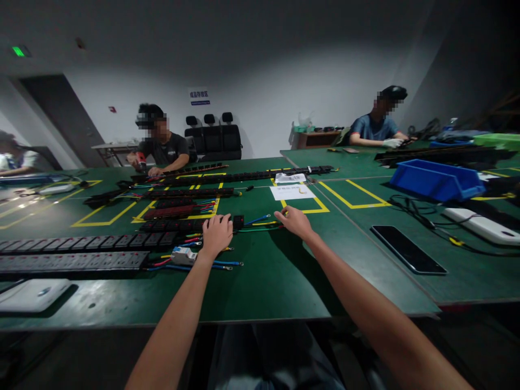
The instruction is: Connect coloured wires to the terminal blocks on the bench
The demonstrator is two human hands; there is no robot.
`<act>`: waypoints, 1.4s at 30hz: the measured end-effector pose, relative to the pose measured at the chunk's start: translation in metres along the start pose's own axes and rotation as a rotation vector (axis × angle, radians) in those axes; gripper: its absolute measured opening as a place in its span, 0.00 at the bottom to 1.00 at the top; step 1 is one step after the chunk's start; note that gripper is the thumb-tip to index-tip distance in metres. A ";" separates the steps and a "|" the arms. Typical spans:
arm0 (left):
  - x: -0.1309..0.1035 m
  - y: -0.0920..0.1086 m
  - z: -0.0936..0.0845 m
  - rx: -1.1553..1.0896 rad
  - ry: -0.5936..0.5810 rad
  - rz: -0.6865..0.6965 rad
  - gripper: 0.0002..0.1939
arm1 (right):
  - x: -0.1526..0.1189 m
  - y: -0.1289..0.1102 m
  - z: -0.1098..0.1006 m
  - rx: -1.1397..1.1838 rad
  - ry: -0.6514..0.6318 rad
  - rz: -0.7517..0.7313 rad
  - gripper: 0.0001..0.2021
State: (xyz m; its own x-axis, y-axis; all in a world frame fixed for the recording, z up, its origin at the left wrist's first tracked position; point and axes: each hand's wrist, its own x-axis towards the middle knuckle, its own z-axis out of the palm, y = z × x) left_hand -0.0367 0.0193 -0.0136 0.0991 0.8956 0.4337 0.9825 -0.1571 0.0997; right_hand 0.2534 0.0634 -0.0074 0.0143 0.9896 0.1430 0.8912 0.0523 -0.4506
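My left hand [218, 235] lies over the right end of a black socket strip [160, 225], its fingers closed down on it. From that end, blue and green wires [260, 229] run right to my right hand [294, 221]. Thumb and fingers of my right hand are pinched at the wire ends. Nearer me, two longer socket strips [73, 262] lie side by side, with coloured wires at their right ends. A grey-white breaker [184, 255] sits among those wires, beside my left wrist.
A dark phone [408, 249], a white power bank [481, 225] with cables and a blue bin [436, 179] are at the right. Another white device [34, 295] lies front left. More strips [190, 193] and a paper sheet [292, 193] lie beyond my hands. People sit across the table.
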 end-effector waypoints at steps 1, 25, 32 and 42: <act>0.000 0.000 0.001 -0.003 0.004 0.004 0.22 | 0.003 0.000 0.000 0.010 0.029 -0.034 0.21; 0.000 -0.001 0.002 0.029 0.032 0.010 0.22 | 0.005 0.041 0.006 -0.108 -0.081 -0.315 0.23; 0.001 -0.002 0.002 0.034 0.017 0.013 0.22 | -0.005 0.025 0.001 -0.221 -0.111 -0.339 0.25; 0.001 -0.002 0.001 0.045 0.017 0.017 0.22 | -0.006 0.026 0.003 -0.271 -0.091 -0.358 0.25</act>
State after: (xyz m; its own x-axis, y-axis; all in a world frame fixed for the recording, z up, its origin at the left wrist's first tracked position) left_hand -0.0382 0.0205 -0.0144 0.1135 0.8856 0.4504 0.9869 -0.1530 0.0519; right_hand 0.2748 0.0588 -0.0224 -0.3455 0.9239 0.1646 0.9194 0.3683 -0.1379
